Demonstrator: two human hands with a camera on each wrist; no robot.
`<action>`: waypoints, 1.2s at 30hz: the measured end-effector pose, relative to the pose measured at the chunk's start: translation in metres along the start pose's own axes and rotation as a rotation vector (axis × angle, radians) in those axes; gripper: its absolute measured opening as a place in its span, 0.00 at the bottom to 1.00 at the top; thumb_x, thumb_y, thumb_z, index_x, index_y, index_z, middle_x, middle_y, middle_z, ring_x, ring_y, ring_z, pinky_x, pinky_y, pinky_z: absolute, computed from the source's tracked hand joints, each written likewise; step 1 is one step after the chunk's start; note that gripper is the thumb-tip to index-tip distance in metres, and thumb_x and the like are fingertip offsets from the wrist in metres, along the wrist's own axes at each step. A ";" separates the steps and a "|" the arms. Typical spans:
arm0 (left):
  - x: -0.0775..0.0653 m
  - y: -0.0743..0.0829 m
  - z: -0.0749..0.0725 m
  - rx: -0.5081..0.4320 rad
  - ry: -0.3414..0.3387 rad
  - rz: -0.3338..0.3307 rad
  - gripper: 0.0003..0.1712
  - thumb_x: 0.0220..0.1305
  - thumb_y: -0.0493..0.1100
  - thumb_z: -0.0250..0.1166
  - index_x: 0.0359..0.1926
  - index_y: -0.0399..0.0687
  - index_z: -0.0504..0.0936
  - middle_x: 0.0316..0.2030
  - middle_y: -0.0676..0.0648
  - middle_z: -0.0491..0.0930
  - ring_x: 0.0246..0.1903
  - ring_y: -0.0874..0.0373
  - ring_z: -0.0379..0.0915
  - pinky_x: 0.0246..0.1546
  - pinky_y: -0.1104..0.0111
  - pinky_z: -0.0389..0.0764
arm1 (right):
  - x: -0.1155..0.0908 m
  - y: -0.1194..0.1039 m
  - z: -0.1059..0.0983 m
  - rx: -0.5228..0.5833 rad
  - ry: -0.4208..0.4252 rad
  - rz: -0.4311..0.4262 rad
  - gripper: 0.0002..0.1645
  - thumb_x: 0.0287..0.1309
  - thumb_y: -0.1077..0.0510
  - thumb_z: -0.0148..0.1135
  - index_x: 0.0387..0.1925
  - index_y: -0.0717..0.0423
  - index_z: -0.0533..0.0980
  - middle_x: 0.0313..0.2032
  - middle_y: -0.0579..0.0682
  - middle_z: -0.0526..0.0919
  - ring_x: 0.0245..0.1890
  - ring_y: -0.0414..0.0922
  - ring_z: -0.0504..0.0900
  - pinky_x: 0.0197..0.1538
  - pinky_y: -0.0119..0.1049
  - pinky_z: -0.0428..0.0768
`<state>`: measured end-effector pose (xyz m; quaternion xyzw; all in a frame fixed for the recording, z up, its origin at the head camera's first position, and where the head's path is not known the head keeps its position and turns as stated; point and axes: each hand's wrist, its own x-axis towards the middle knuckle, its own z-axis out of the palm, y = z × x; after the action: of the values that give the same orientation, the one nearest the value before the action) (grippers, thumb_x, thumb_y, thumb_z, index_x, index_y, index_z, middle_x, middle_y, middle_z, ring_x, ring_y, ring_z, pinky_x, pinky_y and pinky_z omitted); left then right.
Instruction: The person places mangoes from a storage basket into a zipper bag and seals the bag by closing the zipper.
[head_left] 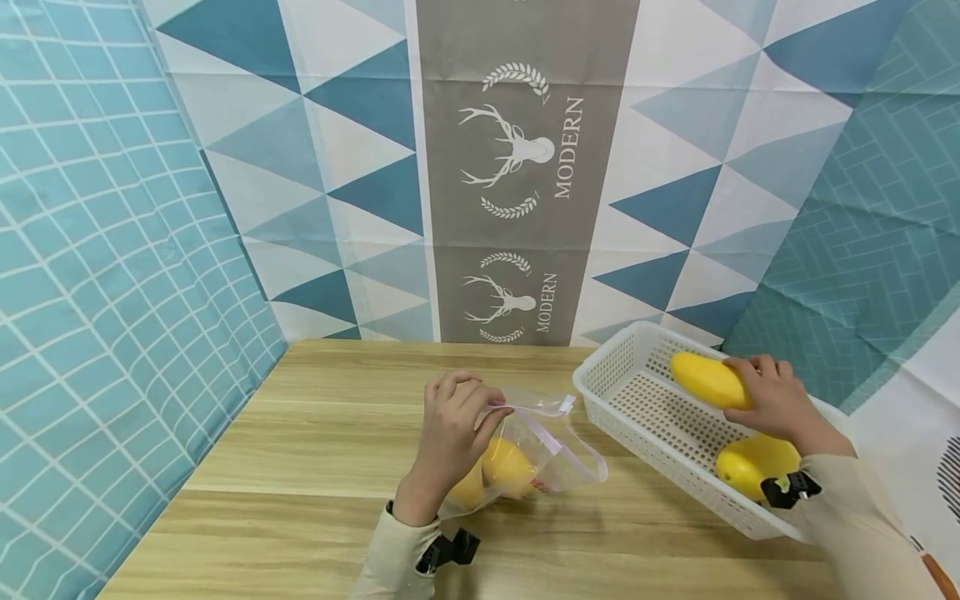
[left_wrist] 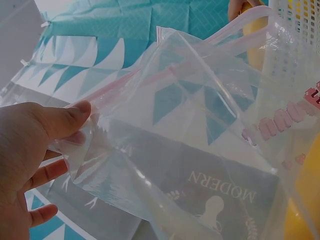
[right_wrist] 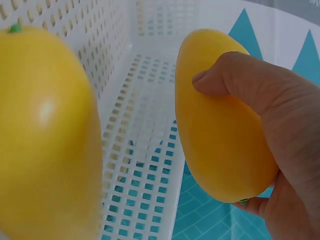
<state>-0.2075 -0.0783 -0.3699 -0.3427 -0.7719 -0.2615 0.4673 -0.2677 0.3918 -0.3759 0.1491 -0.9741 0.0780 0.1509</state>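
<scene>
My left hand pinches the edge of a clear zip bag with a pink seal, the thumb on the near side of the film. Inside the bag are two yellow mangoes, low down near the table, and the bag's mouth gapes toward the right. On the other side, my right hand grips a yellow mango with the thumb across its front. This mango is held over the white perforated basket. Another mango, with a green stem tip in the right wrist view, lies in the basket's near end.
The wooden table runs back to a patterned cloth at the rear. Blue grid cloth covers the left side. The basket stands slantwise at the table's right, close to the bag's open end.
</scene>
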 end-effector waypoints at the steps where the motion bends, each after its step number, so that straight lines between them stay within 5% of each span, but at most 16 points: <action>1: 0.000 0.000 0.000 0.000 0.001 0.001 0.10 0.53 0.41 0.75 0.32 0.46 0.81 0.31 0.50 0.82 0.46 0.46 0.75 0.50 0.48 0.66 | 0.000 -0.001 -0.001 0.000 0.000 0.000 0.46 0.47 0.55 0.74 0.62 0.69 0.62 0.52 0.75 0.62 0.46 0.70 0.60 0.42 0.65 0.64; 12: -0.001 -0.002 0.001 0.008 0.003 0.003 0.11 0.52 0.40 0.76 0.32 0.46 0.81 0.31 0.51 0.82 0.45 0.48 0.74 0.49 0.48 0.66 | -0.004 -0.019 -0.009 0.021 0.024 -0.018 0.48 0.46 0.56 0.76 0.64 0.66 0.61 0.53 0.73 0.62 0.47 0.69 0.59 0.44 0.64 0.62; 36: 0.000 -0.002 0.001 0.006 0.011 0.004 0.11 0.51 0.40 0.76 0.31 0.46 0.81 0.31 0.51 0.82 0.46 0.48 0.74 0.49 0.49 0.66 | -0.003 -0.060 -0.029 0.004 0.184 -0.241 0.47 0.38 0.59 0.78 0.62 0.62 0.65 0.51 0.70 0.65 0.44 0.68 0.63 0.41 0.60 0.63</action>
<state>-0.2101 -0.0788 -0.3708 -0.3415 -0.7695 -0.2598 0.4730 -0.2385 0.3414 -0.3425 0.2573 -0.9311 0.0746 0.2477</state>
